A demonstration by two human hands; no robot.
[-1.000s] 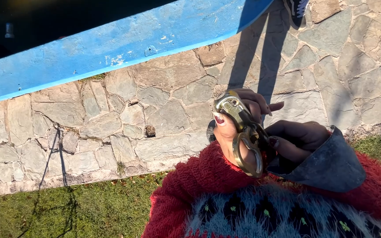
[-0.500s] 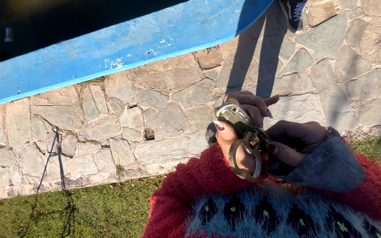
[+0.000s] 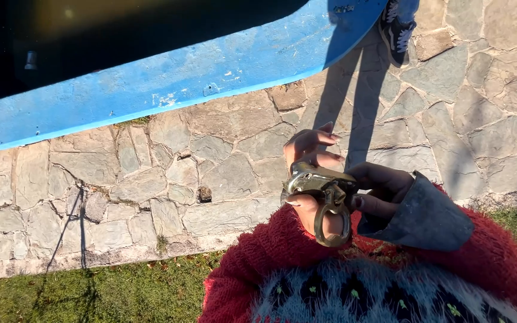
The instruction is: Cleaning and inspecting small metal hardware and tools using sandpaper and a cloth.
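You're standing on a stone paving strip with a big blue painted edge running across above it and grass at the bottom, so everything that matters is happening up against your chest, over your fuzzy red sweater. Someone else's sneaker pokes in at the top, well apart from you.

The metal clip device, brass-coloured with a ring hanging off the bottom, sits between both hands in front of you, tilted so the sun hits it, probably so you can see the moving part.

Your left hand cradles it from behind: thumb pressed along the lower side, upper fingers lifted off and spread loosely. Your right hand, coming out of a grey cuff, has its fingers curled tight onto the right end.
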